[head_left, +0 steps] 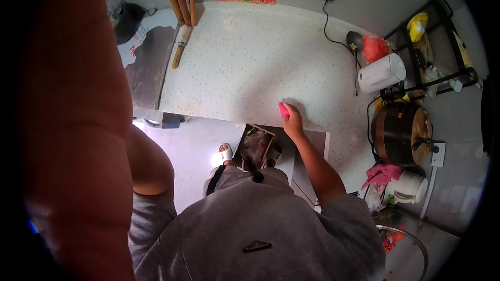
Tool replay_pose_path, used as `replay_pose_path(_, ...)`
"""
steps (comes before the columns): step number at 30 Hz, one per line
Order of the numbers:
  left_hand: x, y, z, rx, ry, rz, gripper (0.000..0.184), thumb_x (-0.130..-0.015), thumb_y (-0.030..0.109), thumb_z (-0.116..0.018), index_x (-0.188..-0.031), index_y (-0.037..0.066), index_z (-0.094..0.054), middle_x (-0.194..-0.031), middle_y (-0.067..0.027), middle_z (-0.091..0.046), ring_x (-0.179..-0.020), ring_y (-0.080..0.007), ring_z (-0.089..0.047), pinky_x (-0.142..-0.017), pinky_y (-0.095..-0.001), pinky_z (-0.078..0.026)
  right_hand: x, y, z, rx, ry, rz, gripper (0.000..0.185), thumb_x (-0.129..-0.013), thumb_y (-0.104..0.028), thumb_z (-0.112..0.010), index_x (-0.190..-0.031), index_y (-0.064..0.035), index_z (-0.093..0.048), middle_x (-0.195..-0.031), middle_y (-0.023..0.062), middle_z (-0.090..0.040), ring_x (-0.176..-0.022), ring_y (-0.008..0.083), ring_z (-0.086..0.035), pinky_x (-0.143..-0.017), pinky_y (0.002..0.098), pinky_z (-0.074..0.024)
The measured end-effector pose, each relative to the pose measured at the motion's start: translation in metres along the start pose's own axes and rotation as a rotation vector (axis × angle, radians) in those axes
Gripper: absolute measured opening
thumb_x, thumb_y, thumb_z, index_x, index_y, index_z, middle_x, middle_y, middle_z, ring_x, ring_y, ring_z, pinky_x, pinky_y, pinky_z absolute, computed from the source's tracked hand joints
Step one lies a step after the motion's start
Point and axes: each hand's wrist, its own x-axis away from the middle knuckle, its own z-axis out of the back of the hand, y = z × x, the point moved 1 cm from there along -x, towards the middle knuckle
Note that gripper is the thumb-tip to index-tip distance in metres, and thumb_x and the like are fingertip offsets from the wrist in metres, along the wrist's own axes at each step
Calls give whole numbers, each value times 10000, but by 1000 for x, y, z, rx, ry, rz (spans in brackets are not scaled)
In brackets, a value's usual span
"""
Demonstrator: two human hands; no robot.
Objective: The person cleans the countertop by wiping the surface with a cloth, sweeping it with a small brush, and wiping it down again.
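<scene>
My right hand [292, 120] is closed around a small bright pink object [283, 109] at the front edge of the speckled white counter [234, 57]. Most of that object is covered by the fingers, so its kind is unclear. Very near the camera, my left hand [78, 99] is raised and fills the left side of the view, dark and blurred. Its fingers cannot be made out. Below the counter edge, a drawer [255, 145] stands pulled out in front of my legs, with unclear contents inside.
Wooden sticks [179, 0] and a wooden-handled tool [179, 47] lie at the counter's left. Along the right are a ladle [354, 41], a white kettle [383, 73], a brown cooker [398, 132], a pink cloth [383, 175] and a black rack [442, 41].
</scene>
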Motion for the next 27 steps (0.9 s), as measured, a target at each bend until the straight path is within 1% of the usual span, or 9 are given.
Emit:
replay_pose_path(9,10,-19,-12,-33,170,21,566,-932,316,-545,-1415,36,-450,-1434,-201,-490,-1371,-373,-423,-1159,-511,-288,-6,-4,-1,26,54,26,453,-790,90,-510,-1223,6,-612,-1191,216,-638,-1139,399,-582,-1011,440,-451)
replay_pose_path(13,63,-53,-43,-166,246,288,572,-930,324,-550,-1415,38,-449,-1438,-200,-486,-1379,-372,-414,-1162,-508,-282,-12,2,3,60,86,48,495,-765,120,-509,-1235,-7,-602,-1197,207,-623,-1155,411,-554,-1008,435,-447)
replay_pose_path(15,113,-75,-73,-271,143,571,575,-929,329,-552,-1415,39,-449,-1440,-199,-484,-1383,-371,-410,-1164,-506,-278,-18,3,6,95,90,23,497,-786,82,-526,-1269,-17,-587,-1295,201,-580,-1225,406,-520,-1052,439,-419)
replay_pose_path(16,145,-80,-87,-383,0,759,583,-899,266,-617,-1409,39,-451,-1456,-183,-467,-1404,-356,-372,-1171,-458,-243,-22,3,7,111,92,9,499,-797,63,-534,-1287,-22,-579,-1344,199,-558,-1259,403,-503,-1074,440,-405)
replay_pose_path(18,218,-102,-122,-309,-162,951,693,-840,165,-694,-1465,101,-401,-1538,-199,-336,-1450,-406,-252,-1176,-496,-208,-31,-2,0,263,69,-38,533,-795,3,-584,-1325,-51,-555,-1399,188,-508,-1317,405,-444,-1103,504,-357)
replay_pose_path(22,325,-97,-166,-325,-630,1207,809,-838,254,-704,-1528,184,-287,-1590,-217,-195,-1475,-459,-129,-1160,-626,-124,-41,9,-9,447,-17,-132,628,-812,-227,-659,-1414,-160,-496,-1516,139,-394,-1440,394,-286,-1097,678,-220)
replay_pose_path(23,346,-96,-172,-307,-696,1258,846,-831,308,-707,-1542,222,-255,-1600,-213,-165,-1484,-448,-108,-1153,-649,-120,-42,18,-13,510,-81,-157,683,-800,-281,-683,-1434,-149,-465,-1534,146,-359,-1442,413,-262,-1125,653,-192)
replay_pose_path(26,379,-98,-182,-349,-880,1325,871,-826,337,-707,-1551,225,-236,-1608,-206,-145,-1489,-437,-95,-1156,-651,-121,-39,15,-13,543,-224,-184,780,-793,-321,-698,-1481,-135,-383,-1560,164,-295,-1448,425,-237,-1133,649,-186)
replay_pose_path(27,385,-101,-184,-344,-920,1349,878,-830,359,-698,-1557,222,-224,-1615,-199,-125,-1495,-425,-82,-1159,-654,-119,-41,21,-15,513,-341,-182,884,-787,-372,-712,-1521,-116,-291,-1579,183,-237,-1461,422,-202,-1152,632,-168)
